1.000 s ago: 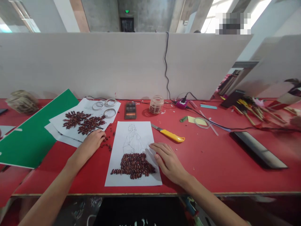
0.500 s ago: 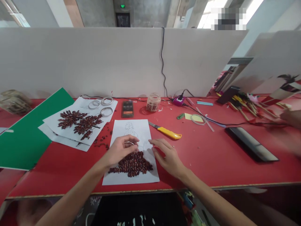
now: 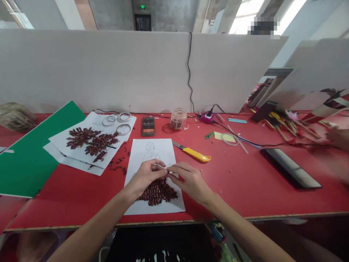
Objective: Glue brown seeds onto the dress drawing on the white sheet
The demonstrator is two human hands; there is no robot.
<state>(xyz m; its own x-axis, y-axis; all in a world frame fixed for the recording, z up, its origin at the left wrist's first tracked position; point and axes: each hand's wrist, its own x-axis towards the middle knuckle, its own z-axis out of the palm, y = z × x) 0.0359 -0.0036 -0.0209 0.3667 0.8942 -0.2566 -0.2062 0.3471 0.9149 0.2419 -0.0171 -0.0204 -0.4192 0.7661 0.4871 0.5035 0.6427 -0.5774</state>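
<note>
A white sheet with a line drawing of a figure (image 3: 152, 151) lies near the front edge of the red table (image 3: 234, 185). Dark brown beans (image 3: 159, 193) cover the lower part of the drawing. My left hand (image 3: 147, 174) and my right hand (image 3: 188, 178) meet over the sheet, just above the beans. Both pinch a thin pale strip (image 3: 160, 166) between their fingertips; it is too small to name. Loose beans (image 3: 118, 163) lie on the table left of the sheet.
At the left lie white sheets with bean patterns (image 3: 91, 140), tape rings (image 3: 122, 128) and a green board (image 3: 29, 153). A yellow utility knife (image 3: 195, 153), a jar (image 3: 177, 119), a dark box (image 3: 148, 126), cables and a black tablet (image 3: 290, 167) lie beyond and to the right. Another person's hand (image 3: 338, 138) shows at the far right.
My left hand came from the loose beans at the left to the drawing with a thin strip. My right hand lifted off the sheet's edge and joined it in pinching the strip.
</note>
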